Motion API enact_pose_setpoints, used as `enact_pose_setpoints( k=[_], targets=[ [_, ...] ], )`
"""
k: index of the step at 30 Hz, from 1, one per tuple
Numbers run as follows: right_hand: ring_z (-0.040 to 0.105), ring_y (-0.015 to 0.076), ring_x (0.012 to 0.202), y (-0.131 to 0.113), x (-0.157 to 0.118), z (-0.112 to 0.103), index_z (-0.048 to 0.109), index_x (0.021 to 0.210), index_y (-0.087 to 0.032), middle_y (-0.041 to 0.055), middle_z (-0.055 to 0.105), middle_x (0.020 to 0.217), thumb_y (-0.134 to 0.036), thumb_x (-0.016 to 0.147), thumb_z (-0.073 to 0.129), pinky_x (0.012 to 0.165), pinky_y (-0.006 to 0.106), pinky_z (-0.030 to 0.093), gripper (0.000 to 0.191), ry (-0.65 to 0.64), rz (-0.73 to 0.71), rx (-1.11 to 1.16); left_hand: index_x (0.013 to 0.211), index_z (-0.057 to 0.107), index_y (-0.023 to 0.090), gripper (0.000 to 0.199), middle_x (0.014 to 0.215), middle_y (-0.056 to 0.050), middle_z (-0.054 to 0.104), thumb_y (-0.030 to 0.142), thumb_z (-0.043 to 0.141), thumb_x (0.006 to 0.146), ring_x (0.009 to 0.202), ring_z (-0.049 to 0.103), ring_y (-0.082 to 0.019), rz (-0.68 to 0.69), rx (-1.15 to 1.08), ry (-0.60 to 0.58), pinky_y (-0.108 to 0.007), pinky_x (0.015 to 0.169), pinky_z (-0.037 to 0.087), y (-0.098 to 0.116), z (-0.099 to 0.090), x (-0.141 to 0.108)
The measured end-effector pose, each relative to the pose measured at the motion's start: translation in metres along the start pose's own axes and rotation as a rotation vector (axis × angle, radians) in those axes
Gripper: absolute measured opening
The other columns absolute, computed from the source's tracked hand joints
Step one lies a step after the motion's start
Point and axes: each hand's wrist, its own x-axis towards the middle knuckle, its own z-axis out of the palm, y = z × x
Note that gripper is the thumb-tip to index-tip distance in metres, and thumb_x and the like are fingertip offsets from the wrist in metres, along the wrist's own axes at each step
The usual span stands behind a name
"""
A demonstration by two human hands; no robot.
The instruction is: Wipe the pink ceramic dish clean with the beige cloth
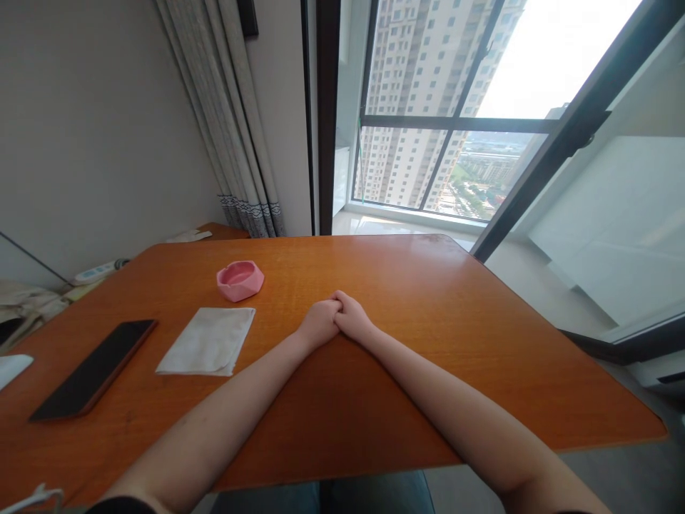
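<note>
My left hand [320,320] and my right hand [353,318] rest clasped together on the wooden table [417,285], fingers closed against each other. I see no object between them, though their inner sides are hidden. Left of my hands lies a folded white cloth [208,341], flat on the tabletop. Beyond that cloth stands a pink, many-sided ashtray [240,280], apart from both hands. Farther left, a long black flat slab [96,368] with a reddish-brown edge lies at a slant.
A white cable [37,497] shows at the lower left corner, and a white item [13,368] at the left edge. A power strip [99,271] lies past the table's left side. Behind the table are a grey curtain [230,114] and a large window [412,125].
</note>
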Motion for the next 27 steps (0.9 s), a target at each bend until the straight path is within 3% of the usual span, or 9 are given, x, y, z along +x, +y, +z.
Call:
enact_pose_setpoints(
  k=[6, 15, 27],
  targets=[
    [0.056, 0.0189, 0.082, -0.004, -0.005, 0.000, 0.052, 0.082, -0.020, 0.0019, 0.061, 0.083, -0.007, 0.058, 0.044, 0.075, 0.029, 0.043, 0.029, -0.056, -0.078, -0.058, 0.081, 0.065, 0.014, 0.020, 0.086, -0.011, 0.070, 0.017, 0.047, 0.073, 0.080, 0.066, -0.024, 0.021, 0.069, -0.095, -0.030, 0.069, 0.048, -0.006, 0.002, -0.005],
    [0.056, 0.0187, 0.084, -0.006, -0.005, 0.000, 0.054, 0.084, -0.021, 0.0021, 0.062, 0.085, -0.006, 0.060, 0.046, 0.078, 0.031, 0.043, 0.029, -0.073, -0.093, -0.062, 0.084, 0.064, 0.014, 0.021, 0.089, -0.009, 0.070, 0.017, 0.048, 0.071, 0.085, 0.065, -0.022, 0.102, 0.000, -0.096, -0.028, 0.072, 0.049, -0.011, -0.001, -0.008],
    [0.056, 0.0189, 0.085, -0.006, -0.006, 0.000, 0.055, 0.085, -0.020, 0.0025, 0.062, 0.087, -0.005, 0.060, 0.045, 0.079, 0.032, 0.044, 0.031, -0.078, -0.103, -0.057, 0.085, 0.064, 0.015, 0.020, 0.089, -0.009, 0.070, 0.018, 0.048, 0.073, 0.085, 0.065, -0.023, 0.097, 0.026, -0.073, -0.028, 0.070, 0.049, -0.012, 0.002, -0.009]
  ],
)
